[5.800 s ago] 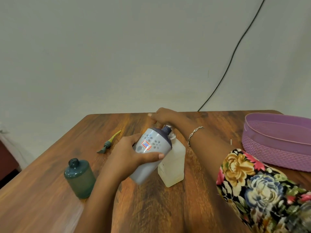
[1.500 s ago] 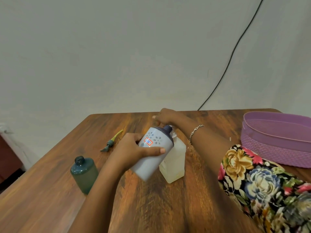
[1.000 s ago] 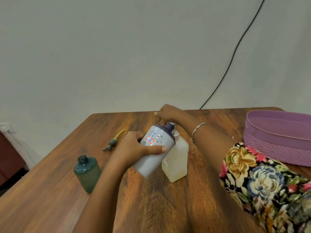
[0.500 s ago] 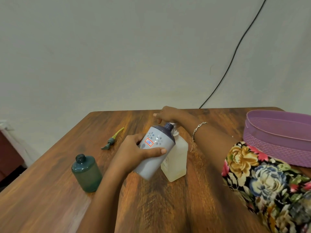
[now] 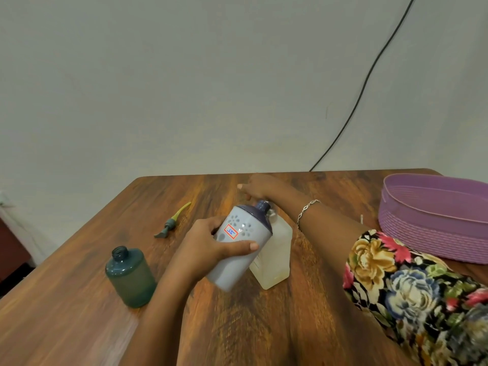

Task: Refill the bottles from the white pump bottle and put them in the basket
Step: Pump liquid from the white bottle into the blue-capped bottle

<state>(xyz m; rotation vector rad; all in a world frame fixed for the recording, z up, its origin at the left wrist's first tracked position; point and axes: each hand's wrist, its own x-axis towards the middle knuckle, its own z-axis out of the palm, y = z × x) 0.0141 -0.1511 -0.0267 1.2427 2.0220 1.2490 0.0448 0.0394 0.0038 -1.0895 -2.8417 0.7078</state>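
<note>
On the brown wooden table (image 5: 79, 326), the left hand (image 5: 208, 247) grips the pale-grey, dark-topped bottle (image 5: 237, 249), tilted so its neck catches the white pump bottle (image 5: 274, 260)'s spout. The right hand (image 5: 260, 187) presses flat-fingered on the pump. The purple woven basket (image 5: 433, 233) waits at 3 o'clock.

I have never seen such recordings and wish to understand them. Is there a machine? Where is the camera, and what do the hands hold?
There is no machine: a person works with bare hands. One camera, worn on the head, looks down at the table. The left hand holds a grey bottle, tilted, its neck at the white pump bottle. The right hand lies over that bottle's top. Also on the table: an open green bottle, a loose pump head behind it, and a purple basket at the right.
</note>
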